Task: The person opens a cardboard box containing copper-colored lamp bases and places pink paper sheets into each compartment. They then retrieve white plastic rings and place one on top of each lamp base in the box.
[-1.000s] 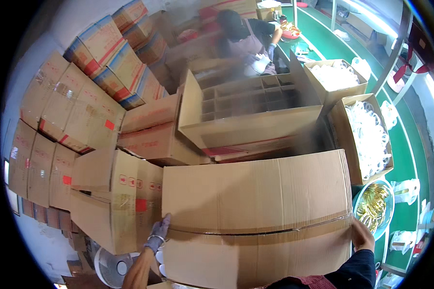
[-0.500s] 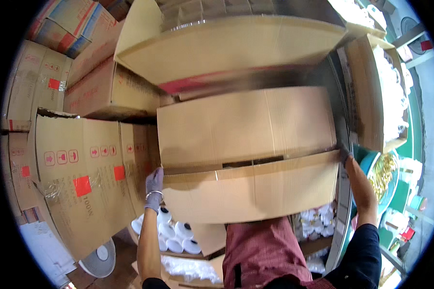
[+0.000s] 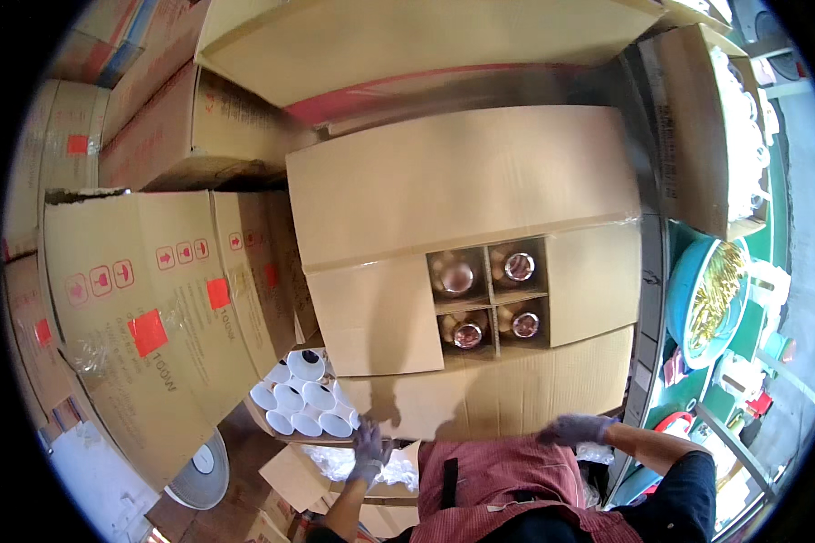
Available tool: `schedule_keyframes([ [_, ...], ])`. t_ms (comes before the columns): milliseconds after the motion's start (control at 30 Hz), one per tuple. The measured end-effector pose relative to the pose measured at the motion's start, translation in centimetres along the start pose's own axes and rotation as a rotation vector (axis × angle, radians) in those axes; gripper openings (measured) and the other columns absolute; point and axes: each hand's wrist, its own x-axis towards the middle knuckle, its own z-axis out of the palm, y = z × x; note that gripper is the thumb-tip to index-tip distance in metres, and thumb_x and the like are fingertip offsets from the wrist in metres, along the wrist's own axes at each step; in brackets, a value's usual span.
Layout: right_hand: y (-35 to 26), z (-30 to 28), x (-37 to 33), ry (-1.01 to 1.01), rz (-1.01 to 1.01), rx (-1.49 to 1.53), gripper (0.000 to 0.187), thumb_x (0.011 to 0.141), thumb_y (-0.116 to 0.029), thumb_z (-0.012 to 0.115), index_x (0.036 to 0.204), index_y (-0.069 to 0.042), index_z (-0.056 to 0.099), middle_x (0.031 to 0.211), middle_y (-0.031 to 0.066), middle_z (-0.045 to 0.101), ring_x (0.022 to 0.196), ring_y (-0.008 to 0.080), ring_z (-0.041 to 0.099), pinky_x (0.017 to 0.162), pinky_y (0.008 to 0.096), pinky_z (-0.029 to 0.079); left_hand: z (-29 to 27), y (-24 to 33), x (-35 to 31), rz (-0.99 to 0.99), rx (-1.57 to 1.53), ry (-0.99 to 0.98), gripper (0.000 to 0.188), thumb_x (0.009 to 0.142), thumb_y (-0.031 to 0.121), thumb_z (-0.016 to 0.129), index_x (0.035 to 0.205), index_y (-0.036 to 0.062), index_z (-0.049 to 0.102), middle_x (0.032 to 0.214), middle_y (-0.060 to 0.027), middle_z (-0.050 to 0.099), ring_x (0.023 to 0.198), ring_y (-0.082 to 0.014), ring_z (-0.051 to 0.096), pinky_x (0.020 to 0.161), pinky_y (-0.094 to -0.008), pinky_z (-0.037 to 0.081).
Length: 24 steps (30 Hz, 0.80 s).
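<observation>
A large cardboard carton (image 3: 457,176) stands in front of me, its far and near flaps spread outward. Its two side flaps lie folded inward, leaving a gap between them. Through that gap, cardboard dividers (image 3: 493,304) separate several round, glossy copper-toned pieces (image 3: 458,277), one to a compartment. At the near flap's front edge, towards its left end, is my gloved left hand (image 3: 369,452), fingers apart. My gloved right hand (image 3: 572,429) lies along the same edge further right, fingers stretched out. Both hands appear to touch or nearly touch the near flap (image 3: 507,389).
Stacked cartons (image 3: 145,290) rise on the left, and another large carton (image 3: 444,45) stands behind. White tubular cups (image 3: 308,398) fill a box at lower left. To the right are a carton of white parts (image 3: 697,127) and a turquoise basin (image 3: 684,303) of gold-coloured pieces.
The near flap has swung down towards me and the far flap away, exposing the side flaps and compartments. Both hands have left the carton's sides and moved to the near edge.
</observation>
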Motion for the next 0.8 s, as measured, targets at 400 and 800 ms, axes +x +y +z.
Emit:
schedule_keyframes([
  [400, 10.1, 1.6, 12.9, 0.186, 0.308, 0.038, 0.035, 0.096, -0.035, 0.047, 0.122, -0.013, 0.058, 0.111, 0.0175, 0.063, 0.102, 0.0337, 0.061, 0.088, 0.0413, 0.05, -20.5, 18.4, 27.0, 1.004, 0.447, 0.298, 0.027, 0.087, 0.034, 0.056, 0.094, 0.0109, 0.068, 0.119, -0.008, 0.06, 0.122, -0.0288, 0.048, 0.112, -0.0553, 0.023],
  [800, 7.8, -27.1, -11.8, 1.625, 0.217, -0.308, 0.029, 0.093, -0.003, 0.049, 0.121, -0.002, 0.058, 0.111, 0.0138, 0.059, 0.105, 0.0276, 0.057, 0.09, 0.0374, 0.046, -36.5, 8.2, 14.5, 0.181, 0.553, 0.666, 0.014, 0.079, 0.023, 0.064, 0.075, 0.0104, 0.059, 0.073, -0.0042, 0.053, 0.078, -0.0246, 0.051, 0.068, -0.0438, 0.036],
])
